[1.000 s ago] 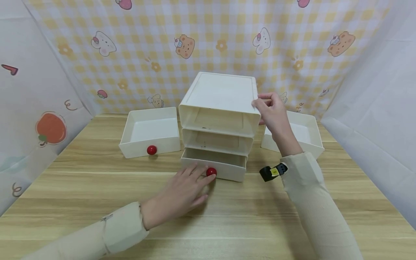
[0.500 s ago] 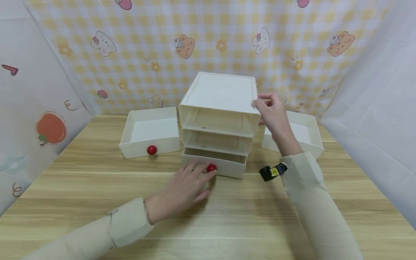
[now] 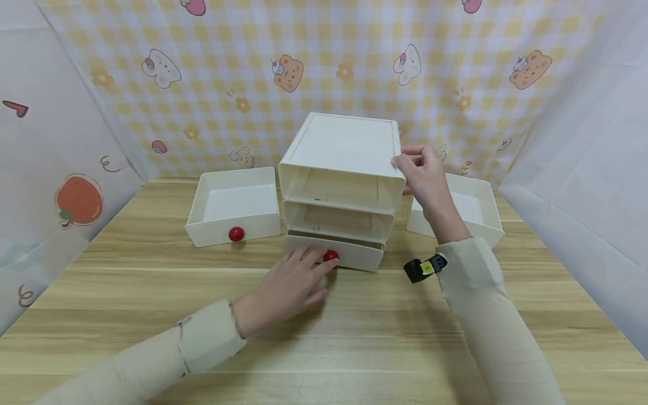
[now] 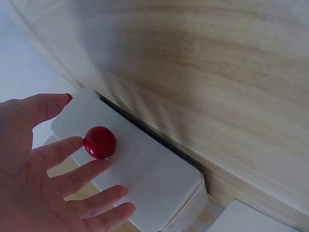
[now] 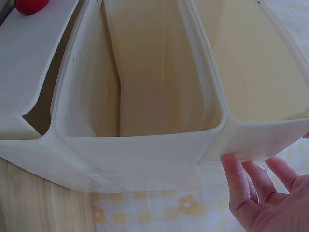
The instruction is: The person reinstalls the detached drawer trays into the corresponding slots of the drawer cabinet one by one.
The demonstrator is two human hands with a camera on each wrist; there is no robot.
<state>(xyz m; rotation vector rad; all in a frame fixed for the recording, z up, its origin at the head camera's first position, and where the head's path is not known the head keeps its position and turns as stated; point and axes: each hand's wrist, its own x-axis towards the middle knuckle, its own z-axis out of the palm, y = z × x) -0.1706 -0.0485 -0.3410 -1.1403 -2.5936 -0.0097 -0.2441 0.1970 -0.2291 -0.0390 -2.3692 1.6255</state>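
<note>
A white three-tier drawer cabinet (image 3: 346, 143) stands on the table, its upper two slots without drawers. In the bottom slot, a white drawer (image 3: 360, 256) with a round red knob (image 4: 100, 142) sits nearly all the way in, with a narrow gap above its front. My left hand (image 3: 283, 289) rests extended fingers on that drawer front, around the knob, as the left wrist view shows. My right hand (image 3: 427, 180) holds the cabinet's upper right edge, thumb near the top and fingertips (image 5: 234, 162) against the side wall.
One loose white drawer (image 3: 240, 203) with its own red knob lies left of the cabinet. Another white drawer (image 3: 471, 202) lies to the right, partly behind my right wrist. A patterned cloth (image 3: 344, 34) hangs at the back. A black strap (image 3: 425, 268) dangles from the right sleeve.
The bottom drawer has slid back into the cabinet, its opening narrowing. My left hand has moved forward with it. The right hand and cabinet have stayed in place.
</note>
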